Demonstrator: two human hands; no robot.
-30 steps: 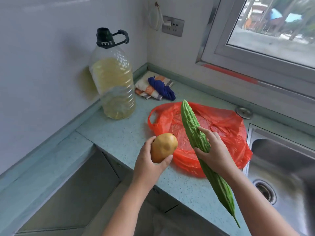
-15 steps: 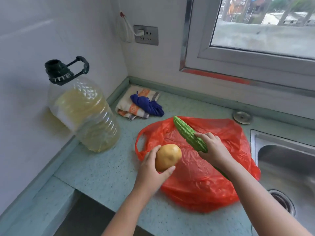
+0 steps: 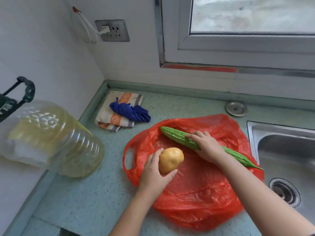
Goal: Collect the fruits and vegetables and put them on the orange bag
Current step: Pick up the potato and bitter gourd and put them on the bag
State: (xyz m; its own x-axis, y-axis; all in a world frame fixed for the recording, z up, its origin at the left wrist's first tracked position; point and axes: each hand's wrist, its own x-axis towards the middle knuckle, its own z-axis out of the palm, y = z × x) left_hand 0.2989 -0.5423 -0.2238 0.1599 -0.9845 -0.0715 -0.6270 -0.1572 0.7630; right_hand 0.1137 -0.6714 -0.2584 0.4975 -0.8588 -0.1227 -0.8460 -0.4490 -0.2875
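An orange plastic bag [image 3: 196, 189] lies spread flat on the green counter. My left hand [image 3: 153, 174] grips a yellow-brown potato [image 3: 170, 160] just over the bag's left part. My right hand [image 3: 207, 147] is wrapped around the middle of a long bumpy green bitter gourd [image 3: 179, 137], which lies low across the bag's far part, its thin tail [image 3: 243, 160] pointing toward the sink. Whether the gourd touches the bag I cannot tell.
A big oil bottle [image 3: 56, 138] stands at the left by the wall. Folded cloths [image 3: 122, 111] lie in the back corner. A steel sink [image 3: 286, 159] borders the bag on the right, with a round metal cap [image 3: 236, 108] behind it. The counter's front edge [image 3: 51, 223] runs below.
Both hands moved forward over the bag. The bitter gourd went from upright to lying low across the bag, and the potato now sits above the bag's left part.
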